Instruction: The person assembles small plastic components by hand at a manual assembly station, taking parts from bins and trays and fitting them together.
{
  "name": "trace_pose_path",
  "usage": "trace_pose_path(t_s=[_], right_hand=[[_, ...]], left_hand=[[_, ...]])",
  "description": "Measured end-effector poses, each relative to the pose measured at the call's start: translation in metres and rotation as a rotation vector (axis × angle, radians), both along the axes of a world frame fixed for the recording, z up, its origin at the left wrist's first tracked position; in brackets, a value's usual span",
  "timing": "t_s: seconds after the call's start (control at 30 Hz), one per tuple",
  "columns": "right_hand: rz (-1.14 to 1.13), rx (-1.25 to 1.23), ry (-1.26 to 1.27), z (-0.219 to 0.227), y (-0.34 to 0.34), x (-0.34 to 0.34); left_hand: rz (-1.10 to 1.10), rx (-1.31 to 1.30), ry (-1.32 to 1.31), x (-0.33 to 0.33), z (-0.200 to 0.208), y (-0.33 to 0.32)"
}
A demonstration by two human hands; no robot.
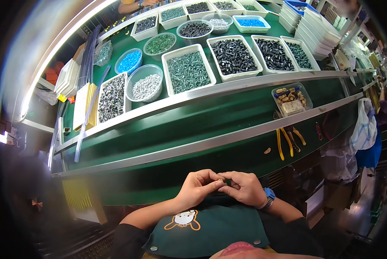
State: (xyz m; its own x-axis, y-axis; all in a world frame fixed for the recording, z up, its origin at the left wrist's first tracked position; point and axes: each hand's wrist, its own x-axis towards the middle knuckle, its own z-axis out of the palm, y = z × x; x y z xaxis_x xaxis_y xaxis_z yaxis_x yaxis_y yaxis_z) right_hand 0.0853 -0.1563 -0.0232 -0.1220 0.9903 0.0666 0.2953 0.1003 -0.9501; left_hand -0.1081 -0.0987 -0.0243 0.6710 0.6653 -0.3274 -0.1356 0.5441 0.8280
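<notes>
My left hand (198, 186) and my right hand (243, 187) meet in front of my apron, at the near edge of the green bench. Pinched between the fingertips of both is a small tan piece (220, 180) that looks like a peanut; fingers cover most of it. On the bench to the right, a clear plastic box (308, 100) holds tan peanut-like pieces, a pale block and something blue. A tan scrap (267, 150) like a bit of shell lies beyond my right hand. Yellow-handled pliers (287, 144) rest beside it.
Two metal rails (210, 141) cross the bench. Behind them stand white trays (210, 77) and round tubs (158, 88) of small black, green, blue and grey parts. Stacked white trays (316, 32) rise at the far right. A clear strip (90, 116) leans at left. Another person's hand (149, 2) shows at the top.
</notes>
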Motion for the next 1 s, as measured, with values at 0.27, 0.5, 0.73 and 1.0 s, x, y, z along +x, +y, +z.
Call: trace_pose_path(t_s=[0.27, 0.5, 0.73, 1.0], right_hand=[[-0.038, 0.152, -0.081, 0.002, 0.002, -0.005], [-0.012, 0.231, -0.094, -0.002, 0.006, -0.004], [-0.012, 0.202, -0.06, -0.005, 0.001, -0.005], [-0.017, 0.321, 0.009, -0.016, 0.008, -0.002]], left_hand=[[-0.089, -0.291, 0.133, -0.005, 0.008, 0.012], [-0.104, -0.371, 0.134, -0.005, 0.009, 0.012], [-0.227, -0.161, 0.179, -0.011, 0.006, 0.018], [-0.085, -0.199, 0.142, -0.004, 0.011, 0.014]])
